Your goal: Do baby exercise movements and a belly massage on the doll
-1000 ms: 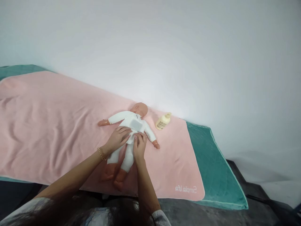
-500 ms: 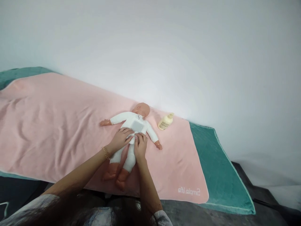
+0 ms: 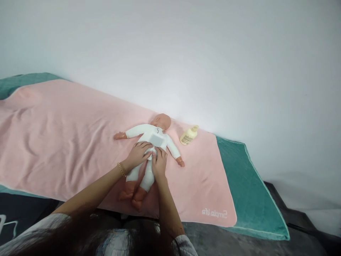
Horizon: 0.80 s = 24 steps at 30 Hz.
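A baby doll (image 3: 149, 133) with a white cloth body lies on its back, arms spread and head toward the wall. A pale square patch (image 3: 156, 139) marks its chest. My left hand (image 3: 137, 154), with a chain bracelet at the wrist, rests on one side of the doll's belly, fingers stretched across it. On the other side lies my right hand (image 3: 160, 163), its fingers also laid over the belly. The thumbs are close together near the middle. Both palms hide the doll's waist and hips. A cream pump bottle (image 3: 189, 136) stands beside the doll's arm.
Under the doll spreads a wrinkled pink blanket (image 3: 80, 135) with mirrored lettering at its near right corner. Green fabric (image 3: 247, 188) shows beneath it at both ends. A white wall (image 3: 170, 53) rises behind. Dark grey surface (image 3: 213, 238) lies along the near edge.
The whole view has shifted slightly, so everything sits a little higher. Both hands stay on the doll's belly with hardly any visible movement.
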Tool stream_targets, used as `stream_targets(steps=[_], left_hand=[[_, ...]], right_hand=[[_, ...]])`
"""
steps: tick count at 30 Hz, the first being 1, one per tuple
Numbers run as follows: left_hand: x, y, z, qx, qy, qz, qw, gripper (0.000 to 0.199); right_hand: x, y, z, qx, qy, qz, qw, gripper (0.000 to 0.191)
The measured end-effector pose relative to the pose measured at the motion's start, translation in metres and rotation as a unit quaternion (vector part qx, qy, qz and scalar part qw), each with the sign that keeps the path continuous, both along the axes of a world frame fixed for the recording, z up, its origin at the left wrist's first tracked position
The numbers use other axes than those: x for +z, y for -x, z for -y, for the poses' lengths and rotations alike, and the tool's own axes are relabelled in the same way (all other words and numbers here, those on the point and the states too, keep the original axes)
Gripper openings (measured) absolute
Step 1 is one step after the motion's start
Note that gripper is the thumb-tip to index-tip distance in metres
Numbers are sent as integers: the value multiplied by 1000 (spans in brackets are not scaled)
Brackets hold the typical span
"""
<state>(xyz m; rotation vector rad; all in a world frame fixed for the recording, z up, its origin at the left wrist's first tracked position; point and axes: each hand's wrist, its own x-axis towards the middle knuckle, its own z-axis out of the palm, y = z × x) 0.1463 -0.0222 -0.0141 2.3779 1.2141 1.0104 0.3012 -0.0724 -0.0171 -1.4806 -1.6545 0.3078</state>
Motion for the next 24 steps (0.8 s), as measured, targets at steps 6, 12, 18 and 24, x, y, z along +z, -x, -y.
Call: stream_targets(steps=[6, 12, 18, 24], left_hand=[[20, 4, -17, -14, -7, 28, 999, 33], [32, -13, -50, 3, -24, 19, 1000, 36], [24, -24, -72, -7, -10, -45, 999, 31], [22, -24, -79, 2, -3, -91, 996, 34]], right_hand=[[12, -9, -11, -26, -24, -35, 999, 41], [30, -19, -53, -40, -32, -28, 998, 37], [21, -18, -76, -31, 12, 4, 999, 32], [15, -15, -80, -38, 27, 9, 999, 31]])
